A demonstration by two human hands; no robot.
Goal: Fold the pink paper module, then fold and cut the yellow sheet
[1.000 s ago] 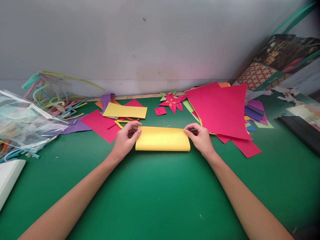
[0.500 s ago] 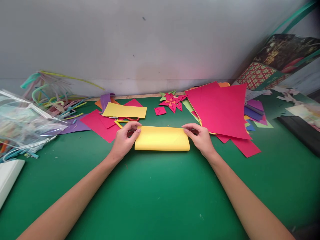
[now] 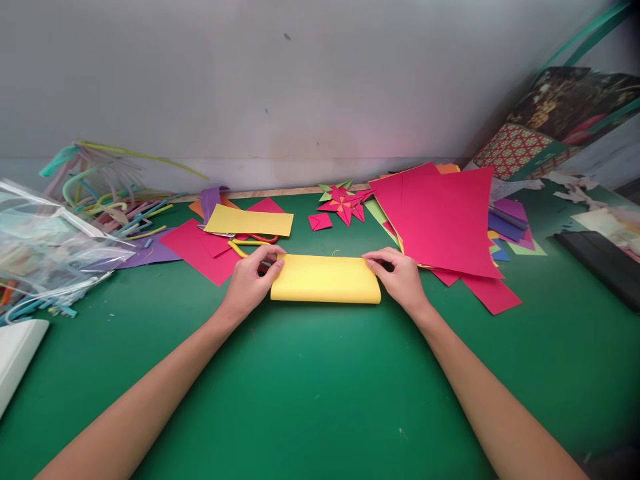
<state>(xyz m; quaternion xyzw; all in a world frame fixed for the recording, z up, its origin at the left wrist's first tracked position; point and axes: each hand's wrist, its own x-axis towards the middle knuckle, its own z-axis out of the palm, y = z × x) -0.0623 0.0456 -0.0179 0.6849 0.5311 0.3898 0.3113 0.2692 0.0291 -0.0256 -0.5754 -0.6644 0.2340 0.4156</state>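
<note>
A yellow sheet of paper (image 3: pixel 325 280) is bent over on itself, with a rounded fold along the edge nearest me. My left hand (image 3: pixel 254 275) pinches its far left corner between thumb and fingers. At the far right corner, my right hand (image 3: pixel 397 275) pinches it the same way. Just beyond my left hand lie scissors with yellow handles (image 3: pixel 239 248), partly covered by a flat yellow paper strip (image 3: pixel 250 221). Past the sheet sit a small folded red paper piece (image 3: pixel 320 222) and a red paper flower (image 3: pixel 344 203).
Red sheets (image 3: pixel 440 223) are stacked at the back right, near a black flat case (image 3: pixel 600 263). On the left are a clear plastic bag (image 3: pixel 55 247) and a heap of coloured pipe-like strips (image 3: pixel 107 200). A patterned bag (image 3: pixel 525 150) stands against the wall.
The far edge of the yellow sheet has come slightly down toward me, and the fold looks a little flatter. Both hands keep their pinch, shifted only slightly.
</note>
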